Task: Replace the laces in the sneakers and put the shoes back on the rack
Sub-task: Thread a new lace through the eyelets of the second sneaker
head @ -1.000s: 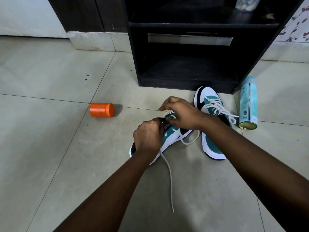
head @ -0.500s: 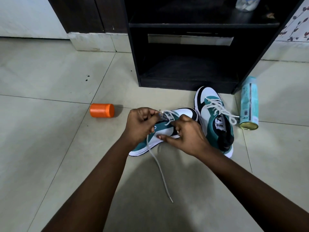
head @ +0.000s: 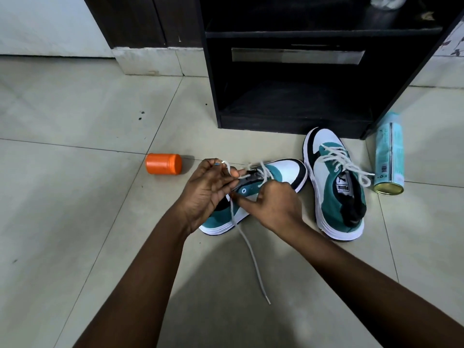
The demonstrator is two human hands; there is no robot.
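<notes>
Sneakers sit low in front of the rack [head: 288,121]: right one [head: 339,187] looks laced, while my left hand [head: 208,187] pinches the lace [head: 247,249] tip and my right hand [head: 273,204] grips the half-threaded left sneaker [head: 283,172] at frame centre, so racking remains
</notes>
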